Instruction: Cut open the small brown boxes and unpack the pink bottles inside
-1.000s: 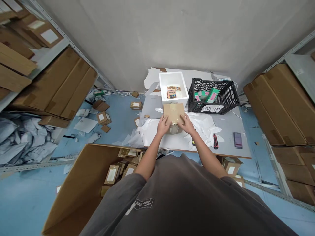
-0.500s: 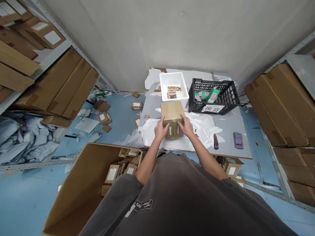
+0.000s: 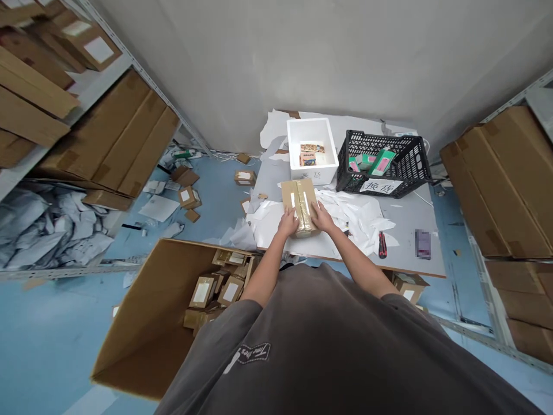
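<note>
A brown cardboard box (image 3: pixel 305 202) with a strip of tape along its top and pale labels beside the tape lies on white paper at the table's front. My left hand (image 3: pixel 288 222) grips its left side near the front corner. On the opposite side, my right hand (image 3: pixel 322 218) holds the box with fingers against its edge. Behind the box stands a white foam bin (image 3: pixel 314 172) with small packets inside. To the right of that is a black crate (image 3: pixel 391 167) holding green and pink boxes.
A red and black tool (image 3: pixel 382 245) lies on the table (image 3: pixel 408 230), right of the crumpled white paper (image 3: pixel 358 216). A large open carton (image 3: pixel 142 311) with several small boxes stands at the lower left. Shelves with cartons flank both sides.
The box has turned between my hands, so its taped face, which faced me before, is now on top. Both hands still hold its sides. The whole view has shifted slightly.
</note>
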A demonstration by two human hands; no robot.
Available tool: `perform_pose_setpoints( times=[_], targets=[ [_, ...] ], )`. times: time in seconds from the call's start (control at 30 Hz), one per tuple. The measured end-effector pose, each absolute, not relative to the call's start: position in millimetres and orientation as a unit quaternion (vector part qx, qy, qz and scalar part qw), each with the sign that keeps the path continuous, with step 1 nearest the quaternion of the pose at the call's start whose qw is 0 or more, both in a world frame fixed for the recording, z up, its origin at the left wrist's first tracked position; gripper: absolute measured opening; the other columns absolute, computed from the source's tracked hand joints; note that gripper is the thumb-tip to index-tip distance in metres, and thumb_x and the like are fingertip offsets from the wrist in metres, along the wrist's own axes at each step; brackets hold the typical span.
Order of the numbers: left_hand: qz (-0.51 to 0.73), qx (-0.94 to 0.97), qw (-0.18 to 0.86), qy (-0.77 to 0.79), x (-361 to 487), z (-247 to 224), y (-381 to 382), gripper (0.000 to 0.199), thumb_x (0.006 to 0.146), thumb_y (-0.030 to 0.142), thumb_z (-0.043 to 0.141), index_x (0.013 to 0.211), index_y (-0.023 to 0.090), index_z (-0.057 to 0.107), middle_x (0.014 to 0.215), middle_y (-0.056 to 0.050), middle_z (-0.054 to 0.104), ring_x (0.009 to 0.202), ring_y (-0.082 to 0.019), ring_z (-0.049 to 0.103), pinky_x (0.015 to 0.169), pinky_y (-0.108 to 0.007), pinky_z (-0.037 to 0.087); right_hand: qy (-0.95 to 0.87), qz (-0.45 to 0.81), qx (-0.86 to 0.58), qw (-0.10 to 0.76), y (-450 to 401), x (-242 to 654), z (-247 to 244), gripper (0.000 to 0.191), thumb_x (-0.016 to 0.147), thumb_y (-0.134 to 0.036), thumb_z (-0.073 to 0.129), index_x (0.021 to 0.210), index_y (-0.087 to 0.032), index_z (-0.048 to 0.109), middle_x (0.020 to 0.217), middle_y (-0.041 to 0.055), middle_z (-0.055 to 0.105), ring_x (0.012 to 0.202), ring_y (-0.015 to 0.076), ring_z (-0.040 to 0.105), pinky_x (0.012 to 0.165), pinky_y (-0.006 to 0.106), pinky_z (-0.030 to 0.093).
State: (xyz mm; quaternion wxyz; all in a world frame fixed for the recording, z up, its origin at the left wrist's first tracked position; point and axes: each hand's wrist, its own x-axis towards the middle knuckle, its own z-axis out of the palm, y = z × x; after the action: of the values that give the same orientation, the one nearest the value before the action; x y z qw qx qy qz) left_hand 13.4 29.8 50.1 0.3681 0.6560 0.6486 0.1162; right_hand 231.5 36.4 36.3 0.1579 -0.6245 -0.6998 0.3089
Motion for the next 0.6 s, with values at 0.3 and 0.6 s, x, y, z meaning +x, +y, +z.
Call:
perform_pose_setpoints(
  times=[0.3, 0.6],
  targets=[
    [0.007, 0.733, 0.316, 0.602, -8.9, 55.0, 44.6, 0.103, 0.085, 0.050, 0.085, 0.174, 0.025, 0.039, 0.188, -0.017, 0.014, 0.172, -0.050, 0.012, 0.133, -0.063, 0.032, -0.713, 0.222, -0.649, 0.147, -14.4, 286.1, 38.5, 0.078, 0.094, -0.032, 0.070, 0.169, -0.024, 0.050, 0.185, 0.0135, 0.026, 0.171, 0.0445, 0.017, 0.131, 0.069, 0.032],
    [-0.144, 0.742, 0.292, 0.586, -8.7, 43.5, 57.0, 0.124, 0.083, 0.073, 0.082, 0.180, 0.023, 0.024, 0.189, -0.018, 0.009, 0.170, -0.045, 0.024, 0.136, -0.056, 0.031, -0.559, 0.291, -0.772, 0.084, -66.3, 381.3, -30.1, 0.054, 0.100, -0.035, 0.064, 0.149, -0.013, 0.069, 0.155, 0.0248, 0.062, 0.151, 0.0448, 0.048, 0.122, 0.061, 0.046]
  ],
)
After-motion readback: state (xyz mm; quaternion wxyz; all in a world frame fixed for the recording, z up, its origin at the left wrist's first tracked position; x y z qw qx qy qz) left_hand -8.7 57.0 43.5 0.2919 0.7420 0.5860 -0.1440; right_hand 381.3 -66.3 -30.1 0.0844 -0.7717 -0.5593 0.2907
